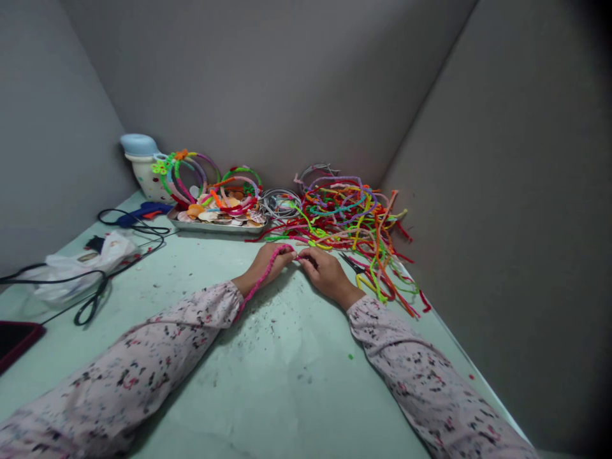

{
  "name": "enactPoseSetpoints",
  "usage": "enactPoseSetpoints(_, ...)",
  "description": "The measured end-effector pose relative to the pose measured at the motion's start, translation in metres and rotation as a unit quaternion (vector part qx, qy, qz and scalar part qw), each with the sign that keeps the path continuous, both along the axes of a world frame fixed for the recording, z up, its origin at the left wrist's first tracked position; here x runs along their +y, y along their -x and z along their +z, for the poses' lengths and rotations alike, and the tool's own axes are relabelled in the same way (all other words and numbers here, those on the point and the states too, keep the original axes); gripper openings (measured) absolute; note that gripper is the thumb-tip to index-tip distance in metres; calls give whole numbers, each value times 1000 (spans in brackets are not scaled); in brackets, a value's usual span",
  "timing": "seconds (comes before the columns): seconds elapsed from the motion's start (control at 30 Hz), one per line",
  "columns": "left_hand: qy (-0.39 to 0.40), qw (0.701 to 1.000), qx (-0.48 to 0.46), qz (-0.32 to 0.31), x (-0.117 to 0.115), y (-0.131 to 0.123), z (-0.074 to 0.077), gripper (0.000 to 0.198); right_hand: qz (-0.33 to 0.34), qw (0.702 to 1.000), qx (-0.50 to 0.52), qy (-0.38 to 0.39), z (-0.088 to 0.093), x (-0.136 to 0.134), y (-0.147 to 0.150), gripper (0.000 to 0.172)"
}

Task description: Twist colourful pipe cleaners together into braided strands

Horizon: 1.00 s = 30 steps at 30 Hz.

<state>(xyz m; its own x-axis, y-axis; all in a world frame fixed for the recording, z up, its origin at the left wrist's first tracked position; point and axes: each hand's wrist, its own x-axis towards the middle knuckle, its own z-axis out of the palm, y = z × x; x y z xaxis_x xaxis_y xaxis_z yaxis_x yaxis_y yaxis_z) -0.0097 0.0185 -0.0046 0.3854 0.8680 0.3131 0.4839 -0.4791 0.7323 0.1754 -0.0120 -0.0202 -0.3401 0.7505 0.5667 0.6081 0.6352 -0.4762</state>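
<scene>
A bright pink fuzzy pipe cleaner (261, 280) drapes over the back of my left hand (273, 262) and hangs down along the wrist. The fingers of that hand are pinched on it near its upper end. Facing it, my right hand (326, 273) is closed at the same end, fingertips almost touching the left ones. The small piece between the fingertips is mostly hidden. Just right of my right hand lie scissors (359, 273) with yellow handles and dark blades. Behind both hands spreads a tangled heap of colourful pipe cleaners (339, 207).
At the back, a metal tray (220, 227) holds round pieces and wrapped headbands (191, 175). A coil of grey wire (281, 203) sits beside it. Leftward are a spotted container (146, 175) with a blue lid, a plastic bag (86, 268), a black cable (99, 294) and a dark device (18, 341).
</scene>
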Motion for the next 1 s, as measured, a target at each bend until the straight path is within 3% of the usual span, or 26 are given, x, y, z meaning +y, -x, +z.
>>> enactPoseSetpoints(0.2, -20, 999, 11, -37, 3, 3, -4, 38, 5, 1000, -2, -9, 1, 1, 0, 18)
enactPoseSetpoints(0.63, -75, 997, -4, -13, -2, 2, -3, 33, -1, 1000, -6, -11, 0, 2, -1, 16)
enactPoseSetpoints(1.0, -73, 997, 4, -14, -1, -1, -1, 31, 0, 1000, -21, -15, 2, 0, -1, 17)
